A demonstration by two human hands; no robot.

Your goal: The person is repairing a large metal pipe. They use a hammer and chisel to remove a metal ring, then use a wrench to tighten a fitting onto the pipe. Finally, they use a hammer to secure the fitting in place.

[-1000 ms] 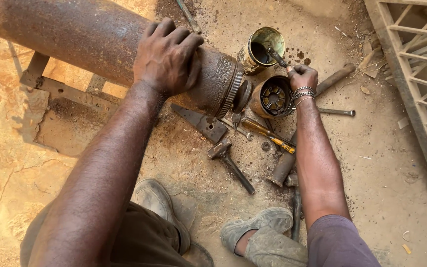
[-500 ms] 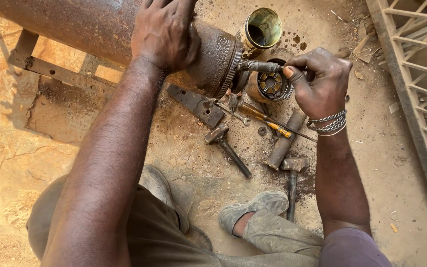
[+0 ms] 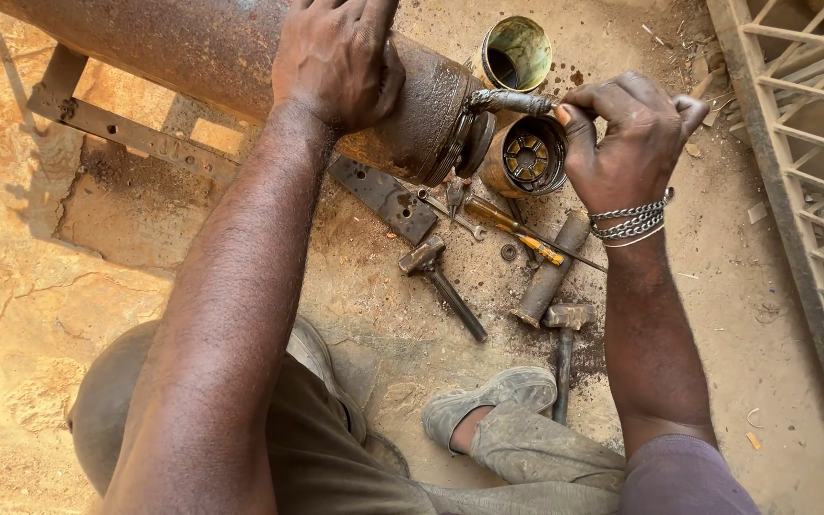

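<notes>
The left hand [image 3: 336,59] lay palm-down and spread over the top of a big rusty steel cylinder [image 3: 221,57], gripping nothing, only pressing on its curved wall near the end cap at about 12 o'clock in the view. The right hand [image 3: 627,138], a chain bracelet [image 3: 629,221] at its wrist, was clenched around one end of a short greasy metal rod [image 3: 512,99], whose other end touched the cylinder's end cap. Just below the rod, at about 1 o'clock, sat a rusty can with a slotted part inside [image 3: 526,157], and above it an open can with a greenish inside [image 3: 517,52]. On the dirt floor [image 3: 774,315] near the middle lay a yellow-handled screwdriver [image 3: 517,234], a small hammer [image 3: 441,281], a second hammer [image 3: 565,353] and a flat steel bar [image 3: 383,198]
</notes>
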